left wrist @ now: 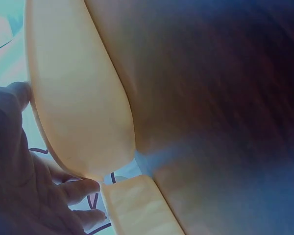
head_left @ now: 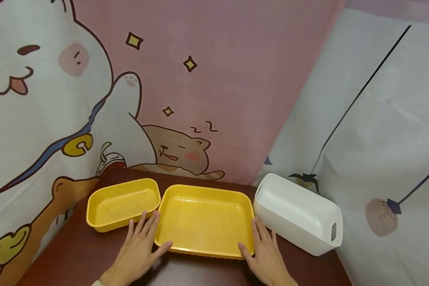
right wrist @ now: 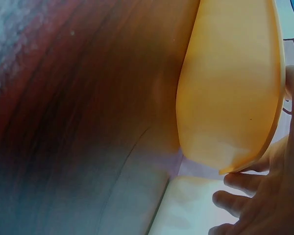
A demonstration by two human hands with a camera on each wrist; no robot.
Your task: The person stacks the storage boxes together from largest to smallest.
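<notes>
A large yellow rectangular tray [head_left: 204, 222] with nothing in it lies on the brown table between both hands. My left hand [head_left: 137, 248] touches its near left corner, fingers extended along the left side and thumb at the front rim. At the near right corner, my right hand [head_left: 268, 254] touches the tray likewise, thumb over the front rim and fingers along the side. The left wrist view shows the tray's outer wall [left wrist: 83, 93] with fingertips at its rim. In the right wrist view, fingers [right wrist: 242, 183] stand beside the same tray's wall [right wrist: 230, 88].
A smaller yellow bin [head_left: 123, 202] stands left of the tray, close to my left fingertips. On the right, a white bin [head_left: 296, 210] with handle slots sits angled near my right hand. Cartoon-printed cloth [head_left: 236, 99] hangs behind the dark brown table [head_left: 196, 274].
</notes>
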